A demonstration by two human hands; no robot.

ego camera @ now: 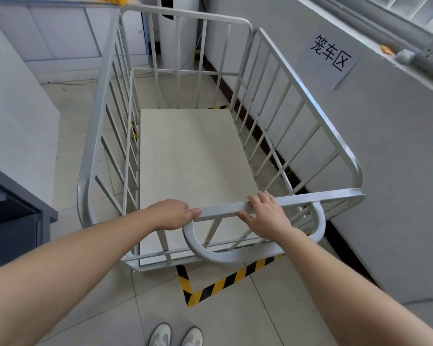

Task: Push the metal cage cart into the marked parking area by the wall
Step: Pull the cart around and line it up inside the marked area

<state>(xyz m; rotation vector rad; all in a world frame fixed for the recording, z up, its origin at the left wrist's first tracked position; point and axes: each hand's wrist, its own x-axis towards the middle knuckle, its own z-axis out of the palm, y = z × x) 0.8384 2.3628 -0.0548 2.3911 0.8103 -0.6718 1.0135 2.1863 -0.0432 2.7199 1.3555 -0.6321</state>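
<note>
A grey metal cage cart (pixel 308 106) with barred sides and a pale flat floor stands in front of me, beside the white wall on the right. Both my hands rest on its near top rail. My left hand (pixel 173 214) curls around the rail's left end above the curved handle loop (pixel 210 253). My right hand (pixel 265 212) lies over the rail further right, fingers wrapped on it. Yellow-black floor tape (pixel 223 283) marks a corner under the cart's near end, and more tape (pixel 221 106) shows past its far end.
A paper sign with black characters (pixel 329 54) hangs on the right wall (pixel 385 158). A dark grey cabinet (pixel 13 211) stands at the left. White cupboards (pixel 60 38) and a white column (pixel 178 33) stand beyond the cart. My shoes (pixel 175 334) are on the tiled floor.
</note>
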